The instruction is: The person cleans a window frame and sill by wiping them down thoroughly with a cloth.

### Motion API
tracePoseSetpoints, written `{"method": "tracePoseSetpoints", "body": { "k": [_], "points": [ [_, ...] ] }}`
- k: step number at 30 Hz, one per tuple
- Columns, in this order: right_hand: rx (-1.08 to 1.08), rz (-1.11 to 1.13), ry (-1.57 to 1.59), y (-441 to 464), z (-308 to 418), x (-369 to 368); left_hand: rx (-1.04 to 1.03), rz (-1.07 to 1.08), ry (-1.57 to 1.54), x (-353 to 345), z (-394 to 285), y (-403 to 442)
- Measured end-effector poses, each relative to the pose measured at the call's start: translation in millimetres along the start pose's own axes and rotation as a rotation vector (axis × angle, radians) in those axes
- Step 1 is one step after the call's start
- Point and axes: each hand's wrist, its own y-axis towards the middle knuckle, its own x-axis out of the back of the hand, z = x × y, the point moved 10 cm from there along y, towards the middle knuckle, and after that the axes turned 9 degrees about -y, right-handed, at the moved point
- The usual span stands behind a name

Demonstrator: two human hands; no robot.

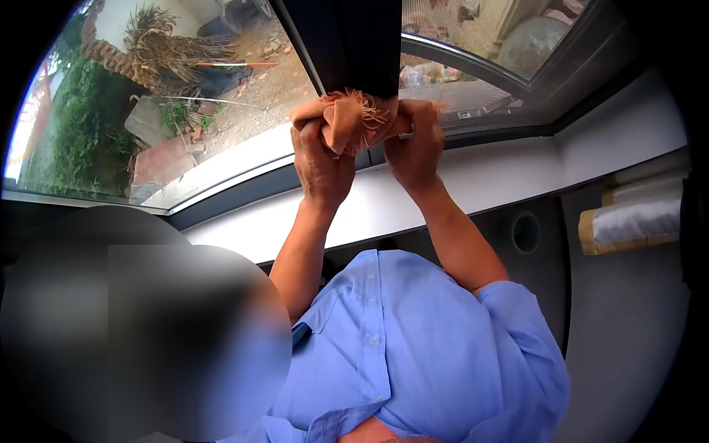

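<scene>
An orange cloth (341, 125) with a frayed, stringy edge is bunched up against the dark window post (362, 52). My left hand (322, 168) is closed on the cloth's left part, fingers folded into it. On the other side, my right hand (417, 148) grips the cloth's right end, and a ring shows on one finger. Both hands are raised in front of me, just above the white sill (458, 173). Part of the post's lower end is hidden behind the cloth and hands.
Window panes flank the post; the right one has a mesh screen (473, 37). Outside lie dry stalks (151, 40), rubble and greenery. A silvery roll-like item with tan edges (635, 214) is at the right. A large blurred patch covers the lower left.
</scene>
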Motion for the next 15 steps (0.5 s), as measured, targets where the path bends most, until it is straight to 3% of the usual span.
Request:
{"method": "tracePoseSetpoints", "body": {
  "k": [1, 4, 7, 11, 13, 15],
  "points": [
    [-0.068, 0.073, 0.002, -25.1, -15.7, -9.7, 0.057, 0.033, -0.058, -12.4, 22.9, -38.1],
    [-0.232, 0.226, 0.030, -41.8, -25.0, -19.6, 0.105, 0.036, -0.045, -13.2, 28.0, -49.0],
    [-0.223, 0.127, 0.260, 28.2, 0.1, -4.8, 0.010, -0.103, -0.029, 7.7, 1.6, 11.3],
    [-0.096, 0.102, 0.386, 93.8, 39.1, 12.5, -0.164, -0.206, 0.008, 30.1, -35.0, 81.9],
    [-0.025, 0.066, 0.477, 108.9, 54.8, 20.1, -0.053, -0.190, -0.016, 37.9, -40.3, 103.3],
    [0.104, 0.015, 0.318, 110.3, 68.9, 27.9, -0.070, -0.200, -0.029, 33.5, -33.1, 90.8]
  ]
}}
